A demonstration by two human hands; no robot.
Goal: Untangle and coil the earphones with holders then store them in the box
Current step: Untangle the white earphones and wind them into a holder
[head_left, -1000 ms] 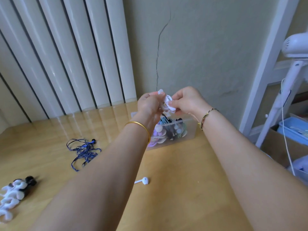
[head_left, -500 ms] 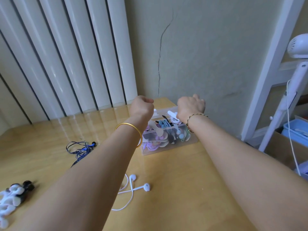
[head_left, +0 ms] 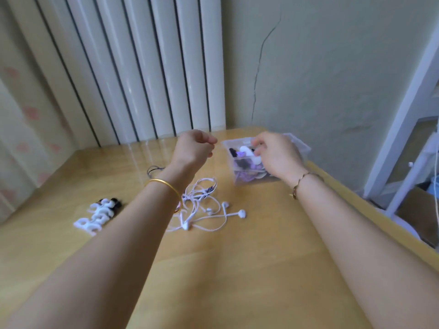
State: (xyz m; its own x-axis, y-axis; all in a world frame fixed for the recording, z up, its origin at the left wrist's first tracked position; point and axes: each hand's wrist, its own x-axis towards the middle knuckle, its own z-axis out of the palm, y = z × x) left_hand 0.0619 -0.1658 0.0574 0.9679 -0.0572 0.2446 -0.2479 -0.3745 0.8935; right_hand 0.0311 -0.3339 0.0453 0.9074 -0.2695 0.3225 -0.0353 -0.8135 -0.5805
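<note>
Reaching over a small clear plastic box (head_left: 235, 140) at the far right of the pale wooden worktop (head_left: 261, 257), a person's right hand (head_left: 278, 157) is held palm down. Its fingers bend in among the white, purple and black coiled sets stored inside. Blur hides whether those fingers pinch a piece or only touch it.

The left hand (head_left: 193, 148) hangs just beside the box and above the worktop, fingers curled in against the thumb with nothing visible between them. Both forearms stretch straight ahead. A gold bangle (head_left: 164, 184) sits on the left wrist and a thin bracelet (head_left: 301, 181) on the right.

Between the arms, close to the left wrist, a loose tangle of white wired earphones (head_left: 204, 205) lies on the worktop, apparently next for winding. A dark cord (head_left: 154, 169) shows partly from behind that wrist.

The white cable looks light, limp and slick, likely to snag on its own loops. It is probably best lifted by an earbud or the plug end and drawn out gently rather than tugged where the thin wire meets the buds.

A row of white plastic cord holders (head_left: 92, 219), with some black ones (head_left: 114, 202) behind, lies to the left, well apart from the box.
</note>
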